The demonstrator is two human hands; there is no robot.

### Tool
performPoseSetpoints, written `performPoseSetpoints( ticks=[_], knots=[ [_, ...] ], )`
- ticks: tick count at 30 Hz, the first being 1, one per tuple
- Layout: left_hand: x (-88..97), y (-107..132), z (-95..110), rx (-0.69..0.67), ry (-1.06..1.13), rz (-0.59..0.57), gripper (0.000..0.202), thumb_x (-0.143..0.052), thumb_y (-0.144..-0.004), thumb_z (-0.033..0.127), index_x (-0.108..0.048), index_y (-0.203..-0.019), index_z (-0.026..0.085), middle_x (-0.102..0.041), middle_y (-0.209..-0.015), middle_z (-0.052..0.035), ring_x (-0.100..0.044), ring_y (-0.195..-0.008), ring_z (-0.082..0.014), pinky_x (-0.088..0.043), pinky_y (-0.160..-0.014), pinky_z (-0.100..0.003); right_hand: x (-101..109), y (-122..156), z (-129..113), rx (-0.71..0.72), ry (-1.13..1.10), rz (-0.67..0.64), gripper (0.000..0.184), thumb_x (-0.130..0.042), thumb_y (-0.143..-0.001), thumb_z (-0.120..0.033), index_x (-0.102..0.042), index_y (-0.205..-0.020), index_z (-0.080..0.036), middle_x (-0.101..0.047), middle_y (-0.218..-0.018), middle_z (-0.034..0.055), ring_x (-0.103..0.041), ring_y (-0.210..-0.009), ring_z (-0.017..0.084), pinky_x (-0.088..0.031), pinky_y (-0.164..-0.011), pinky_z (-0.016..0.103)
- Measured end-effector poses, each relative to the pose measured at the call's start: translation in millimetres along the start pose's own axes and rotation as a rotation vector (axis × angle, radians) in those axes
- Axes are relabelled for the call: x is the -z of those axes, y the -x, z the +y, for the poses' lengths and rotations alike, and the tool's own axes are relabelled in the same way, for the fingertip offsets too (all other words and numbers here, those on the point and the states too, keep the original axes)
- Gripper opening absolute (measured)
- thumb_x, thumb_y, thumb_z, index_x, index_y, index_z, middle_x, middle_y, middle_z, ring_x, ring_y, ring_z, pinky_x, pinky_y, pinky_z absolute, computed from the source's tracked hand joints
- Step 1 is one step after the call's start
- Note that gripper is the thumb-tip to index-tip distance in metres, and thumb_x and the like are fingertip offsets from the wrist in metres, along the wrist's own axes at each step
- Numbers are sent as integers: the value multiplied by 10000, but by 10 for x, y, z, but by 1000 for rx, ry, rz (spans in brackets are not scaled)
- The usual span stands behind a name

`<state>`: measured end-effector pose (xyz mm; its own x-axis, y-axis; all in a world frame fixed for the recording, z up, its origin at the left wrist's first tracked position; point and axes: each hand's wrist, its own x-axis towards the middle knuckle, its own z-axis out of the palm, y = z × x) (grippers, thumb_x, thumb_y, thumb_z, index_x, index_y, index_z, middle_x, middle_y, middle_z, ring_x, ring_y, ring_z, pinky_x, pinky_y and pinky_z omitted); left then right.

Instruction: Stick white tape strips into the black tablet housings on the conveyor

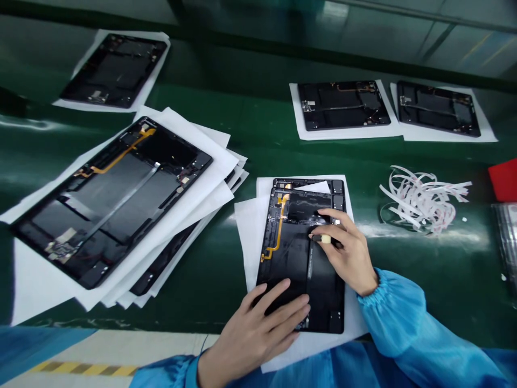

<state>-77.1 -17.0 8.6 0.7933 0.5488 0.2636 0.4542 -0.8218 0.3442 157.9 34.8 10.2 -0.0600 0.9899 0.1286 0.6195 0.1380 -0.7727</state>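
An opened black tablet housing (pixel 299 275) lies on white paper sheets in front of me. An orange flex cable (pixel 280 229) runs along its left side, and a grey flat cable (pixel 310 264) runs down its middle. My left hand (pixel 262 326) rests on the lower left of the housing, fingers spread. Over the middle right, my right hand (pixel 349 250) pinches a small black-and-cream piece (pixel 323 238) by the upper end of the grey cable; its exact kind is unclear. A white slip (pixel 315 187) lies across the housing's top.
To the left stands a stack of tablet housings (pixel 117 194) with paper sheets between. Other housings lie at the far left (pixel 117 70) and far right (pixel 343 105). A tangle of white strips (pixel 424 199) lies to the right, near a red container (pixel 504 180).
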Motion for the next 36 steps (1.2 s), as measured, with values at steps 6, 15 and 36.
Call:
performPoseSetpoints(
  ticks=[6,15,36],
  knots=[
    [-100,79,-8,-5,-15,35,292,-635,-927,400,-685,-1201,311,-618,-1348,138,-227,-1486,-187,-71,-1230,-361,-62,20,25,21,11,33,227,-528,-893,-114,-712,-963,-226,-636,-1287,68,-695,-850,170,-579,-786,324],
    [-100,54,20,42,42,49,333,-688,-892,373,-668,-1211,282,-686,-1259,115,-260,-1468,-148,-53,-1241,-352,-62,29,53,28,3,22,267,-510,-868,-74,-703,-964,-231,-636,-1294,51,-703,-924,175,-573,-849,322],
    [-117,52,53,84,72,84,320,-718,-866,382,-696,-1172,290,-743,-1150,61,-537,-1254,-184,-148,-1211,-365,-89,22,43,33,27,11,366,-471,-793,-3,-697,-977,-226,-653,-1271,54,-689,-1057,190,-555,-971,346]
  ],
)
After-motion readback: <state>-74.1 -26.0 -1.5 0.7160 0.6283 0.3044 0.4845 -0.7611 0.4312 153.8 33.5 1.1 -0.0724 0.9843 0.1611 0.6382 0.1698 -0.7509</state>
